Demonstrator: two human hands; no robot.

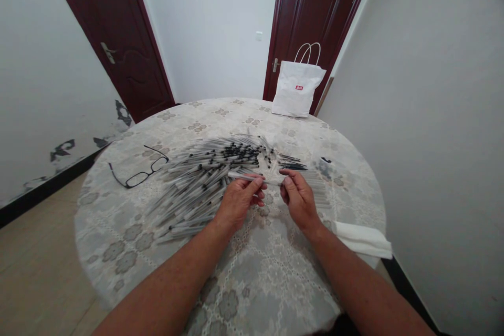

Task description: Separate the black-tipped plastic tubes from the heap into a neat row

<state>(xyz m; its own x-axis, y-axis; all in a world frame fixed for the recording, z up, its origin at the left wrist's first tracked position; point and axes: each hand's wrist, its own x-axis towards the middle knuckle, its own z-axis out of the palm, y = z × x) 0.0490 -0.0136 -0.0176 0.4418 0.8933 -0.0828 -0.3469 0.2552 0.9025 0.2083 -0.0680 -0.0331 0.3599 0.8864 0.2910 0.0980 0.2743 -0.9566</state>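
Pen barrels (197,184), grey with black tips, lie fanned in a big heap left of centre on the round counter (275,283), probably kept there as stock within easy reach of the left hand (238,202). One pen (252,177) is held level between both hands at frame centre, above the counter: left grip pinched shut on its middle, right hand (299,199) pinched on its right end. Thin black refills (293,164) lie just beyond the right hand. Counter wears a floral lace cloth. White paper bag (297,89) stands at the far edge; glasses (139,173) centre left; folded white cloth (364,239) lower right. Dark doors, pale walls.
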